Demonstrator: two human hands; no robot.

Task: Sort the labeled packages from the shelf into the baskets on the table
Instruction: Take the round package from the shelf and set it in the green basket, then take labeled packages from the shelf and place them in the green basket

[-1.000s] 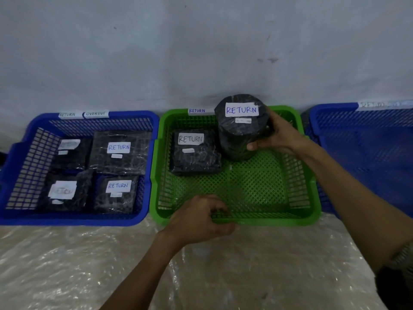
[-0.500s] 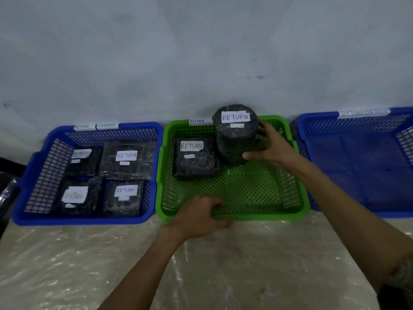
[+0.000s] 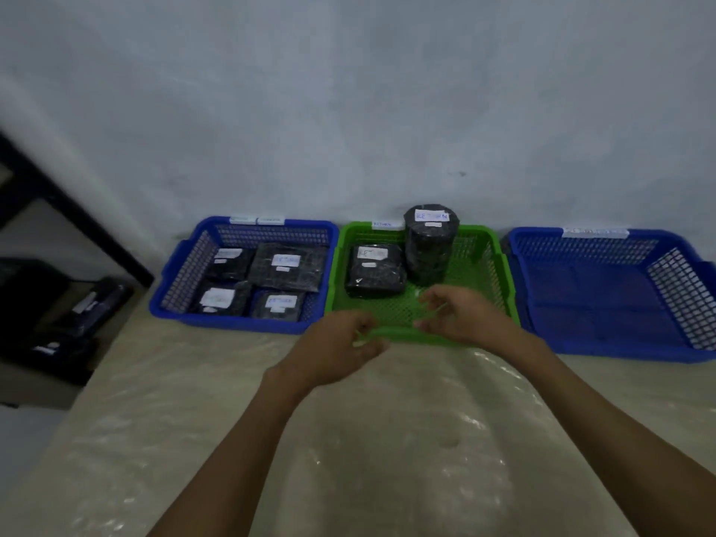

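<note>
A green basket [image 3: 499, 265] tagged RETURN stands between two blue baskets on the table. Inside it, a flat black package [image 3: 374, 271] labeled RETURN lies at the back left. A black cylindrical package [image 3: 430, 246] labeled RETURN stands upright beside it, with no hand on it. My right hand [image 3: 461, 315] hovers over the basket's front part with loosely curled fingers and holds nothing. My left hand [image 3: 337, 348] is at the green front rim with fingers and thumb curled. Motion blur hides whether it grips the rim.
The left blue basket [image 3: 186, 273] holds several black labeled packages. The right blue basket [image 3: 604, 304] has nothing visible inside. A dark shelf [image 3: 69, 304] with black packages stands at the far left beyond the table edge. Crinkled clear plastic covers the table [image 3: 348, 439].
My right hand let go of the cylindrical package and drew back toward me. My left hand slid left along the green rim. The view pulled back and turned left, showing the shelf.
</note>
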